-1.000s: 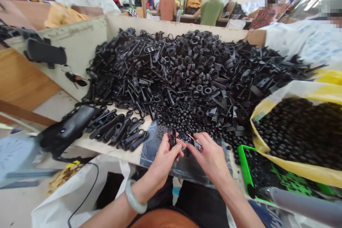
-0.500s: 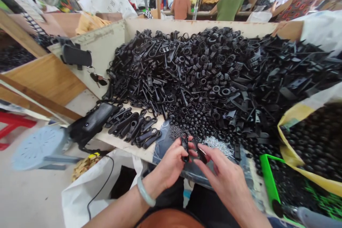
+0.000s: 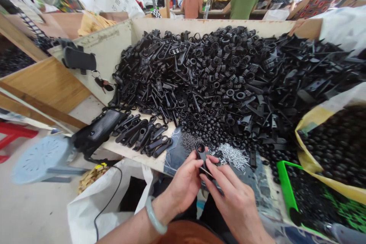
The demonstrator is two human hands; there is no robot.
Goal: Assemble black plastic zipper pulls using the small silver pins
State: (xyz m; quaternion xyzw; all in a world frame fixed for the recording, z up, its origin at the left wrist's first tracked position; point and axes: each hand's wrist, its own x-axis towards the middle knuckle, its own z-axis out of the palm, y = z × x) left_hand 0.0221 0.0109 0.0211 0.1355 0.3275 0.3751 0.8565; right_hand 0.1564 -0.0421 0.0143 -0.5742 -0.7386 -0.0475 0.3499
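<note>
A black plastic handle-like part with a ring at its end (image 3: pixel 201 153) is gripped by my left hand (image 3: pixel 183 183), ring upward. My right hand (image 3: pixel 233 190) pinches a flat black piece, mostly covered by the fingers, against that part's lower end. Whether the two are joined cannot be seen. Just beyond my fingers lie a heap of silver pins (image 3: pixel 233 155), a patch of tiny dark grey pieces (image 3: pixel 189 142) and several small black balls (image 3: pixel 213 126). Similar long black parts (image 3: pixel 147 135) rest in a row to the left.
A big pile of black plastic parts (image 3: pixel 183 65) fills the walled bench. On the right stand a yellow-edged sack of black balls (image 3: pixel 340 145) and a green tray (image 3: pixel 283 183). Keys (image 3: pixel 103 83) hang on the left wall; a blue stool (image 3: pixel 40 158) is lower left. People sit behind.
My right hand has moved left and brought its black piece from beside the ringed part onto it. The ringed part has tilted, and more silver pins show.
</note>
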